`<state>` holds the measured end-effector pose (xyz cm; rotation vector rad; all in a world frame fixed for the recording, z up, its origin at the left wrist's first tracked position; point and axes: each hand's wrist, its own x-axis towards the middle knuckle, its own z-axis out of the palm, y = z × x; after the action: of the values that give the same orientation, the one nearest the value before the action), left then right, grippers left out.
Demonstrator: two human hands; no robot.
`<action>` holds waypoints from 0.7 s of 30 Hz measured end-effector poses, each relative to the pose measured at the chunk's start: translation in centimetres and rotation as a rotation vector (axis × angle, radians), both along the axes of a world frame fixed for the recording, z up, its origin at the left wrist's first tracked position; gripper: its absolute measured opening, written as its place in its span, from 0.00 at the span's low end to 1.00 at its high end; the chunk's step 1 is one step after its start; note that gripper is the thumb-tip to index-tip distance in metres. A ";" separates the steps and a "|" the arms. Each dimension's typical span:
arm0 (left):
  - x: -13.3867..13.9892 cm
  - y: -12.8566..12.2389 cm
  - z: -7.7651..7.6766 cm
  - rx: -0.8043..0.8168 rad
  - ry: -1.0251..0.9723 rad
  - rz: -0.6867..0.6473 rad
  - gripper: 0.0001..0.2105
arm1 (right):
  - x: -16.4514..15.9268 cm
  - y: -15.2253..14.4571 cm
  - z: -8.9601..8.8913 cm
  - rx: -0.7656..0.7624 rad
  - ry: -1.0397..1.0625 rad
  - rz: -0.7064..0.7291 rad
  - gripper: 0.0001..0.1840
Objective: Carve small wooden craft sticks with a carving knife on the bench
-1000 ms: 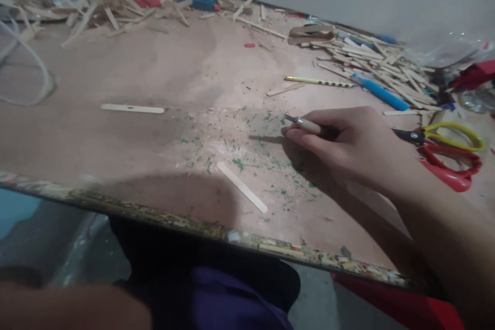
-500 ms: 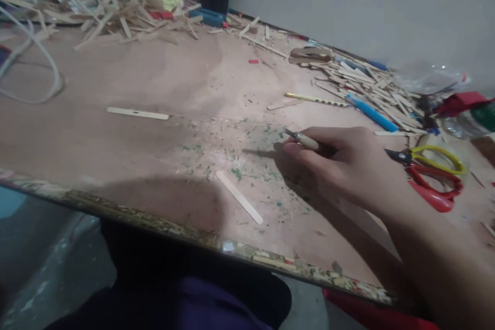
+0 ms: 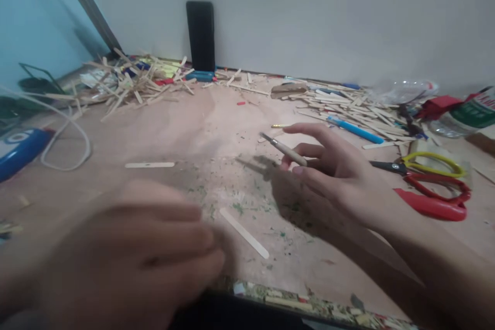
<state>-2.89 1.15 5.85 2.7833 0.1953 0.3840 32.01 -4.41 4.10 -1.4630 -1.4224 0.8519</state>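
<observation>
One slim, metal-tipped tool (image 3: 286, 151) in right hand (image 3: 342, 172), flat wooden stick (image 3: 244, 233)

The bare left hand (image 3: 154, 247), out of sight in the last picture, is now over the near left of the pinkish-brown wooden tabletop (image 3: 166, 129), blurred. The bare right hand (image 3: 340, 170) has loosened its grip: its index finger lifts off the slim, pale-handled craft knife (image 3: 290, 152), exposing more handle, and the hand now hides most of the yellow patterned pencil (image 3: 277, 126). The view has tilted up, revealing the whole upright black rectangular phone (image 3: 201, 36).
</observation>
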 end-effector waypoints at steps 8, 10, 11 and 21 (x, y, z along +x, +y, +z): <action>7.5 7.8 0.5 -0.030 0.157 -0.335 0.15 | 0.2 1.1 -0.3 -0.034 0.218 -0.081 0.16; 8.0 7.8 0.1 -0.073 0.166 -0.358 0.16 | 0.5 1.3 -0.1 -0.020 0.252 -0.112 0.18; 8.1 7.8 -0.1 -0.093 0.156 -0.363 0.16 | 0.6 1.3 -0.1 -0.016 0.256 -0.128 0.16; 7.0 9.1 -1.7 -0.239 0.056 -0.333 0.10 | -0.5 0.5 -0.4 -0.107 0.256 -0.148 0.33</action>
<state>4.11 10.29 4.16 2.5291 -0.1966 0.1855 31.50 -3.93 3.69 -1.4599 -1.0804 0.9949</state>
